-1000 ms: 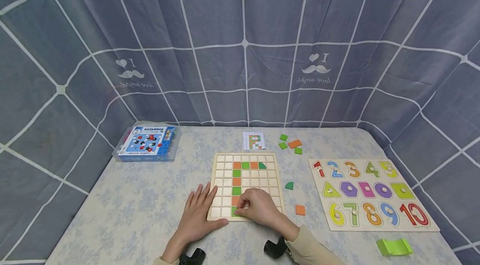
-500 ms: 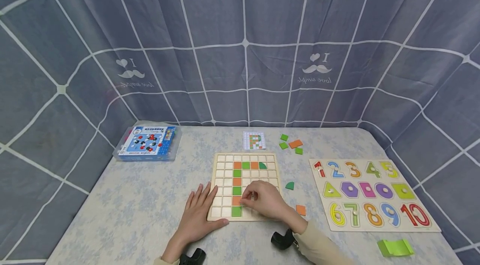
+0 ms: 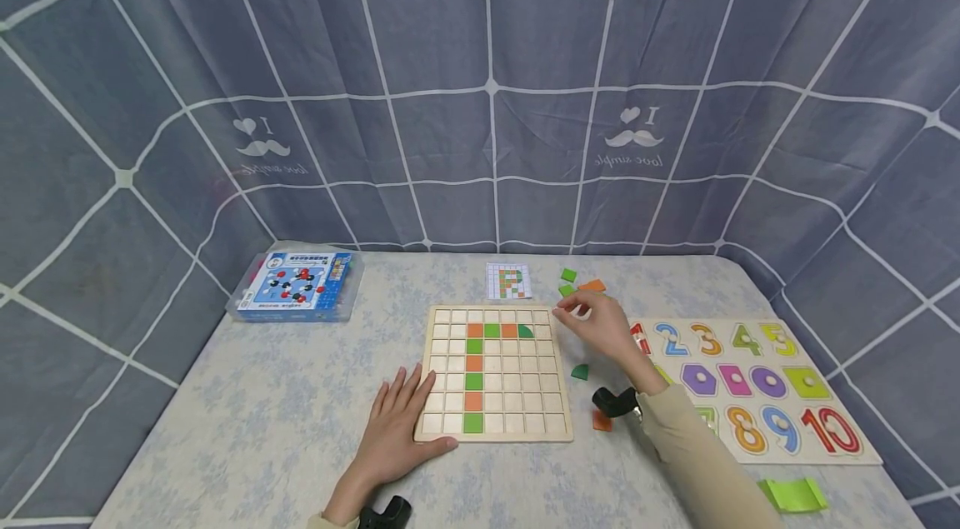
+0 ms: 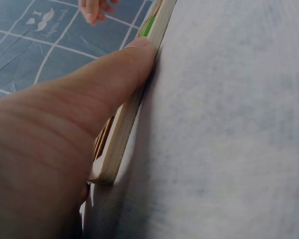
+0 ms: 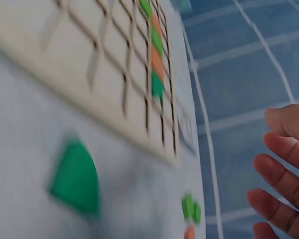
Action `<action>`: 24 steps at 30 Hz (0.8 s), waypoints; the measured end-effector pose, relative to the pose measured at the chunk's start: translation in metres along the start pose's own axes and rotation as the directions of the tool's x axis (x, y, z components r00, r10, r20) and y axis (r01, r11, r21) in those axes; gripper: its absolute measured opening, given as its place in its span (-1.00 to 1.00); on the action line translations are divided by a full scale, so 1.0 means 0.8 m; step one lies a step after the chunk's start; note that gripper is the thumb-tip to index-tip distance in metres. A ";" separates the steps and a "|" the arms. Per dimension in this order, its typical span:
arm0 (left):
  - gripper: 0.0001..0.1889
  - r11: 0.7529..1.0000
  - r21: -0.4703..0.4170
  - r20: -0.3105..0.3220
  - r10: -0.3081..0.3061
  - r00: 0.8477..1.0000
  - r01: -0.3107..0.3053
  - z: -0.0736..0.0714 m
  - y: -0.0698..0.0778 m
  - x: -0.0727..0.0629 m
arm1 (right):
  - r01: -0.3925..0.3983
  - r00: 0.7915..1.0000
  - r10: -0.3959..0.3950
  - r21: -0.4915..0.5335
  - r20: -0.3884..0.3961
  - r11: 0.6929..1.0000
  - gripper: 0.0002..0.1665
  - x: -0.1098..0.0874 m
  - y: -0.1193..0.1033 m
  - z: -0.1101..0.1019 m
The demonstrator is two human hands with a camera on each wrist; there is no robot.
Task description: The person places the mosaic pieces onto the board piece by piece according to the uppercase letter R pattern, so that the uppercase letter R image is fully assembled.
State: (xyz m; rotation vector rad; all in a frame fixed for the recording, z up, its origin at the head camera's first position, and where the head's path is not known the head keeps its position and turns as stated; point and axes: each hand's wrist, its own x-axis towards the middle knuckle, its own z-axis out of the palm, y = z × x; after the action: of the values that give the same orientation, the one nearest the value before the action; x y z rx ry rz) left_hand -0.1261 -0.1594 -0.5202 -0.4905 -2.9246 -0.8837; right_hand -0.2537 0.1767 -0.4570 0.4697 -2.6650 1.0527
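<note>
Grid board (image 3: 532, 402) is lying on the desk (image 3: 262, 412), green and orange tiles (image 3: 474, 381) sitting in its cells; left hand (image 3: 397, 421) is spanning the near-left corner, grip straight-fingered. Right hand (image 3: 603, 325) is hovering past the far-right corner near loose green tiles (image 3: 568, 274), grip loosely curved, looking empty. Wrist camera (image 3: 615, 402), seemingly hanging over a loose orange tile (image 3: 602, 421), could be knocking it, I'm judging, if the sleeve (image 3: 693, 450) is dipping.

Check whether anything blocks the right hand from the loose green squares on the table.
Nothing visible does: the right wrist view shows no object between the right hand and the green squares. An orange piece lies beside them, probably no obstacle.
</note>
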 end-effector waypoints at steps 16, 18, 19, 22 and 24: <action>0.02 1.000 -0.007 -0.006 0.005 1.000 -0.005 0.000 0.001 -0.002 | -0.219 0.973 0.225 -0.091 0.053 0.971 -0.72 0.028 0.089 -0.036; 0.01 1.000 -0.006 -0.003 0.004 1.000 -0.004 -0.001 0.002 -0.002 | -0.224 0.971 0.231 -0.095 0.060 0.970 -0.72 0.028 0.093 -0.037; 0.01 1.000 -0.005 -0.003 0.003 1.000 -0.003 -0.001 0.003 -0.002 | -0.228 0.970 0.234 -0.096 0.062 0.969 -0.72 0.028 0.094 -0.037; 0.01 1.000 0.000 -0.005 0.001 1.000 -0.001 -0.003 0.004 -0.001 | -0.235 0.968 0.242 -0.096 0.073 0.967 -0.72 0.028 0.098 -0.038; 0.01 1.000 0.001 -0.006 0.001 1.000 -0.001 -0.004 0.005 -0.001 | -0.244 0.964 0.252 -0.098 0.080 0.965 -0.71 0.028 0.101 -0.038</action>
State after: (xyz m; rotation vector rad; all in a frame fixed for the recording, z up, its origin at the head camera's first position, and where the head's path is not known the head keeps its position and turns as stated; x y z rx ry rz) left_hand -0.1242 -0.1584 -0.5157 -0.4883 -2.9183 -0.8826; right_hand -0.3021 0.2488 -0.4780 0.1724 -2.8955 0.9943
